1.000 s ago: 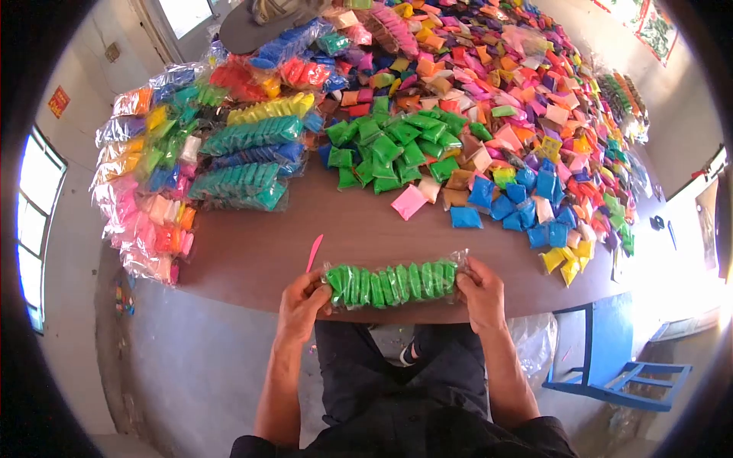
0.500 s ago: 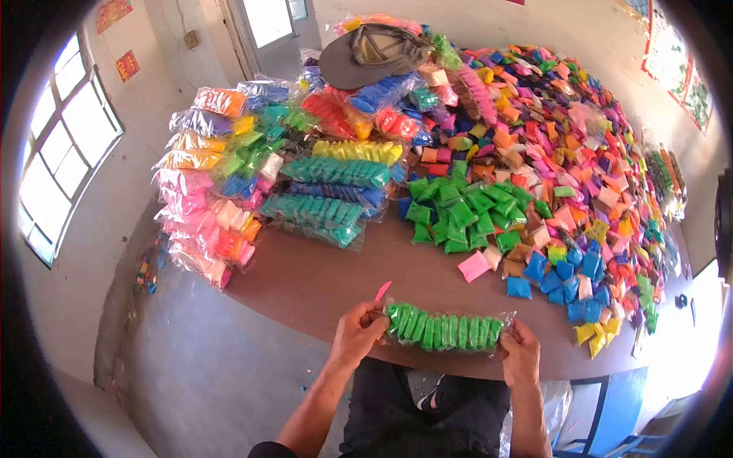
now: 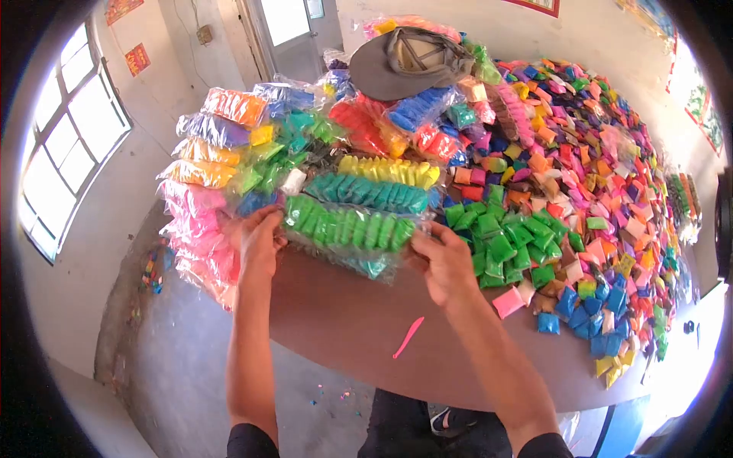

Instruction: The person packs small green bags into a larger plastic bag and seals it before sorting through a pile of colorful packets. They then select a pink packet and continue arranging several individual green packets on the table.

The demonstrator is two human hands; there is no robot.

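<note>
A clear bag of green packets in a row (image 3: pixel 347 225) is stretched level between my two hands, over the stacked bags in the middle of the table. My left hand (image 3: pixel 259 243) is closed on its left end, close to the pink bags. At the other end my right hand (image 3: pixel 444 263) pinches the plastic, beside the loose green packets (image 3: pixel 519 240). Below and partly hidden by the green bag is a bag of teal packets (image 3: pixel 376 267). Behind lie another teal bag (image 3: pixel 370 193) and a yellow one (image 3: pixel 389 170).
A pink plastic strip (image 3: pixel 409 337) lies on the brown table (image 3: pixel 328 313). Pink bags (image 3: pixel 202 237) are stacked at the left edge. A grey cap (image 3: pixel 405 65) rests on bags at the back. Loose coloured packets (image 3: pixel 588 183) heap up on the right.
Both hands have carried the green bag forward and left, from the near table edge to over the stacked bags. The pink strip now shows fully. The view has shifted somewhat.
</note>
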